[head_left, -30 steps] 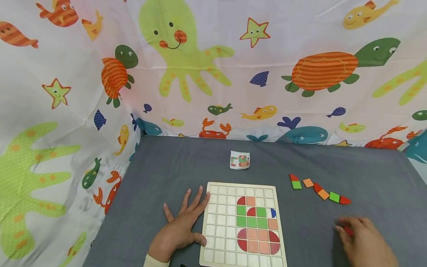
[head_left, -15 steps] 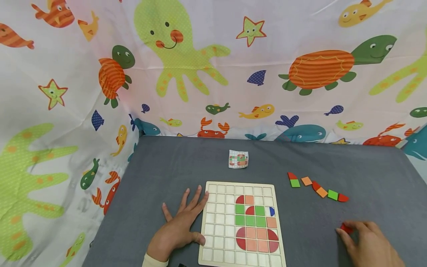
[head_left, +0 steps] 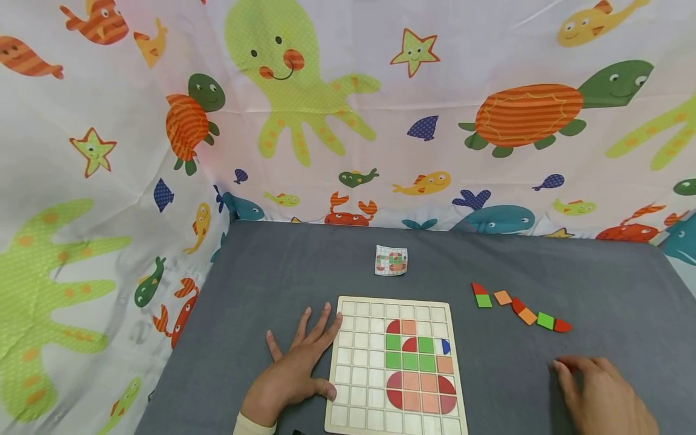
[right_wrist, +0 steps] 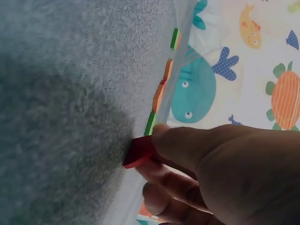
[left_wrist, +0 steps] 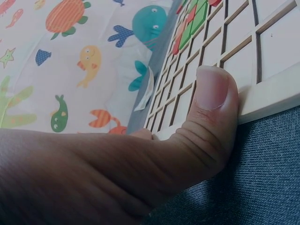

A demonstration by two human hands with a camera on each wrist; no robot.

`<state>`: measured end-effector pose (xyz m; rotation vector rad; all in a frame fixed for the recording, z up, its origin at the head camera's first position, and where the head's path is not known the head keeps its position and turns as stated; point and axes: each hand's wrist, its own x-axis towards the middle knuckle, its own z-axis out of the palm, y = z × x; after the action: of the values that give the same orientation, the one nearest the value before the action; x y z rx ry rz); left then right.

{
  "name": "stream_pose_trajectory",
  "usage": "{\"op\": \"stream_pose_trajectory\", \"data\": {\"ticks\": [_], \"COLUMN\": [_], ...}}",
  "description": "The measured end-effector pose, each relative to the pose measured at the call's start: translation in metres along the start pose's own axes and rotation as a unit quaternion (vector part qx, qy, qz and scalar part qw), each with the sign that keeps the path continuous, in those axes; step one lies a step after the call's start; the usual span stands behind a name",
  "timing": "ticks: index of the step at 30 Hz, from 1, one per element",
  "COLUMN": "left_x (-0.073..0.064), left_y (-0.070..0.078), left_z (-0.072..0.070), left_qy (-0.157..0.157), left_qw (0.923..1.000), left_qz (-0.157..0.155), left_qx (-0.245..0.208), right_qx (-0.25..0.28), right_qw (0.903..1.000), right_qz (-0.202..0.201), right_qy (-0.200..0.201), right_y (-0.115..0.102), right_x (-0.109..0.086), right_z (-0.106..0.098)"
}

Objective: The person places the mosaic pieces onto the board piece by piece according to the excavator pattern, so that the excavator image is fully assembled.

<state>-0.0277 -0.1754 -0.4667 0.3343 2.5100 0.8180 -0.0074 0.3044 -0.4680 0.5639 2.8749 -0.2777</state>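
Note:
A square wooden grid board [head_left: 359,376] lies on the grey cloth, with red, green and orange tiles and one blue-and-white tile in its right half. My left hand [head_left: 296,377] rests at the board's left edge, fingers spread, its thumb [left_wrist: 213,93] over the frame in the left wrist view. To the right of the board, my right hand [head_left: 603,393] pinches a red tile [right_wrist: 139,151] between thumb and fingers, low over the cloth. In the head view that tile is hidden behind the fingers.
A small printed card [head_left: 391,261] with a coloured grid pattern lies behind the board. At the right, several loose tiles form a slanting line, among them a green tile [head_left: 545,321] and an orange tile [head_left: 502,298]. A sea-animal curtain [head_left: 348,121] hangs behind.
The red tile showed at my right fingertips earlier and is now out of sight in the head view, as that hand has turned slightly. My left hand stays at the board.

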Motion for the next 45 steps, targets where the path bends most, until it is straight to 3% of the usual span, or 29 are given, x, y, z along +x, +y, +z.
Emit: {"op": "stream_pose_trajectory", "data": {"ticks": [5,9,12,20,26,31,45], "left_x": [-0.001,-0.002,-0.003,-0.002,-0.002,-0.002,-0.002], "left_y": [0.001,0.002,0.002,0.000,0.000,0.000,0.000], "left_z": [0.000,0.001,0.001,0.001,0.001,0.000,0.001], "left_qy": [0.002,0.006,0.008,0.013,0.012,0.012,0.011], "left_qw": [1.0000,1.0000,1.0000,0.9999,0.9999,0.9999,0.9999], "left_qz": [0.002,0.001,0.002,0.007,0.007,0.006,0.003], "left_qx": [-0.001,0.001,0.002,0.004,0.002,-0.003,-0.002], "right_qx": [0.024,0.052,0.073,0.092,0.097,0.093,0.071], "right_qw": [0.9962,0.9857,0.9767,0.9616,0.9359,0.9236,0.9256], "right_qz": [-0.054,-0.111,-0.152,-0.231,-0.309,-0.343,-0.362], "right_qy": [0.064,0.116,0.133,0.117,0.139,0.145,0.087], "right_y": [-0.009,-0.024,-0.038,-0.089,-0.123,-0.144,-0.172], "right_x": [0.001,0.000,-0.002,-0.002,-0.005,-0.004,0.003], "right_z": [-0.006,-0.013,-0.016,-0.018,-0.019,-0.018,0.003]}}
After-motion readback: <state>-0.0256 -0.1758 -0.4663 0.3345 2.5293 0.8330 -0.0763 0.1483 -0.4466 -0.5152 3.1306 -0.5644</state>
